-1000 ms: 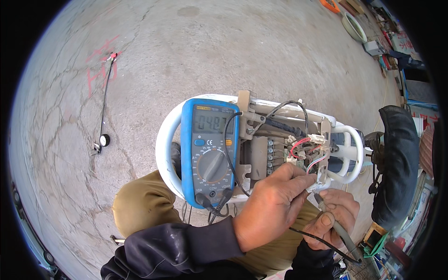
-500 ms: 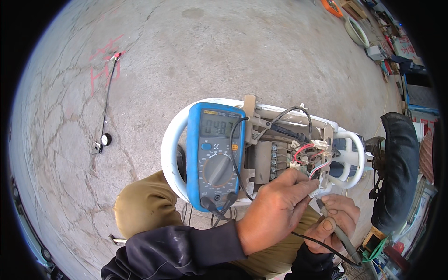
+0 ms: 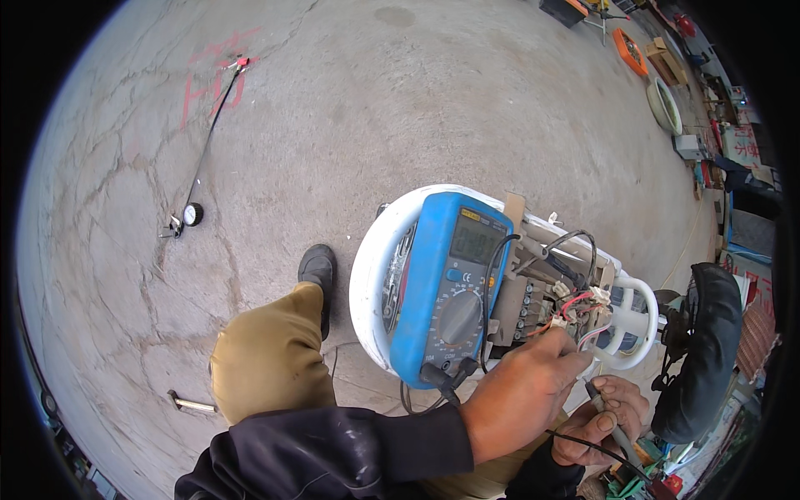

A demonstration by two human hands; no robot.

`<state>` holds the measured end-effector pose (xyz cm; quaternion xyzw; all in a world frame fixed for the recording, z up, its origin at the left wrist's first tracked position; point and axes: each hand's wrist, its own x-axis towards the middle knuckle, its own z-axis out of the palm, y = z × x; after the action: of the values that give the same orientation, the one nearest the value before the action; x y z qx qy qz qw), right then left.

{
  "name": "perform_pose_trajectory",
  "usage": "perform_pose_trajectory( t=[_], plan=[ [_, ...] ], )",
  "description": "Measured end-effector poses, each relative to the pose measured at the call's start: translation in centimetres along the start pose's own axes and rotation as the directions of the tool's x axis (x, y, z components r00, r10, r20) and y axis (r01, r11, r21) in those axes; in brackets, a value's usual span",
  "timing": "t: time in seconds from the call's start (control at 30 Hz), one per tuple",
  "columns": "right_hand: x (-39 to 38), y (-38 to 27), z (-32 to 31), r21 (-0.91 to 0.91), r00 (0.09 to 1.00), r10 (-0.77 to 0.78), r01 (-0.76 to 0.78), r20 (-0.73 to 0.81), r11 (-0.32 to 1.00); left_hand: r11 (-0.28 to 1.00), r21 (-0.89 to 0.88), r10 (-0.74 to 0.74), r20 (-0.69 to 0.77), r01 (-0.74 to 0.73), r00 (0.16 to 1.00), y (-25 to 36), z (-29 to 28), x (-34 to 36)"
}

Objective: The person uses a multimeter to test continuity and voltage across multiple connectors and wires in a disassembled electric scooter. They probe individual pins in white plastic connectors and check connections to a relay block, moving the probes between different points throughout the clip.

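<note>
My left hand (image 3: 525,392) pinches a small white wire connector (image 3: 588,367) whose thin wires come from the open compartment of a white tubular frame (image 3: 367,312). In my right hand (image 3: 607,417) is a grey test probe (image 3: 622,442), its tip close to that connector; whether they touch I cannot tell. A blue multimeter (image 3: 458,321) rests tilted on the frame, with two black leads plugged into its lower end. A second probe (image 3: 565,268) lies among the wiring, beside red wires (image 3: 573,305) and a terminal block (image 3: 527,310).
Right of the frame is a black padded grip cover (image 3: 704,358). A pressure gauge with hose (image 3: 192,214) and a hammer-like tool (image 3: 192,403) lie on the concrete floor. An orange tray (image 3: 629,52), a pale basin (image 3: 664,107) and boxes line the far right.
The whole view has shifted, so the frame and multimeter appear farther right and more tilted, and my left shoe now shows. Both hands keep their holds on connector and probe.
</note>
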<state>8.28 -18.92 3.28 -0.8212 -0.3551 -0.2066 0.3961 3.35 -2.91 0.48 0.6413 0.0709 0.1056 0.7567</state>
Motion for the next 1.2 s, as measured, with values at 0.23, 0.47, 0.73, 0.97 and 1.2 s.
perform_pose_trajectory(
  t=[0.23,0.47,0.73,0.97,1.2],
  plan=[
    [0.4,0.1,0.0,-0.03,0.999,-0.031,0.033,0.037,0.999,1.0,-0.023,0.007,-0.008,-0.008,1.0,-0.2,0.1,0.1],
    [0.1,-0.1,-0.1,-0.008,0.998,0.015,-0.015,0.054,1.0,1.0,-0.009,-0.002,-0.005,0.002,1.0,0.0,0.0,0.3],
    [0.2,0.9,-0.8,0.068,0.991,-0.032,0.023,0.131,0.997,0.999,0.009,-0.042,0.035,0.042,0.999,0.0,-0.2,0.4],
    [1.2,1.0,-1.3,0.115,0.974,-0.078,0.054,0.211,0.992,0.997,0.055,-0.06,0.052,0.057,0.997,0.7,-0.6,1.0],
    [1.7,0.6,-1.7,0.153,0.982,-0.026,-0.003,0.189,0.988,0.986,0.164,-0.014,0.087,0.0,0.996,0.6,-1.1,1.7]
  ],
)
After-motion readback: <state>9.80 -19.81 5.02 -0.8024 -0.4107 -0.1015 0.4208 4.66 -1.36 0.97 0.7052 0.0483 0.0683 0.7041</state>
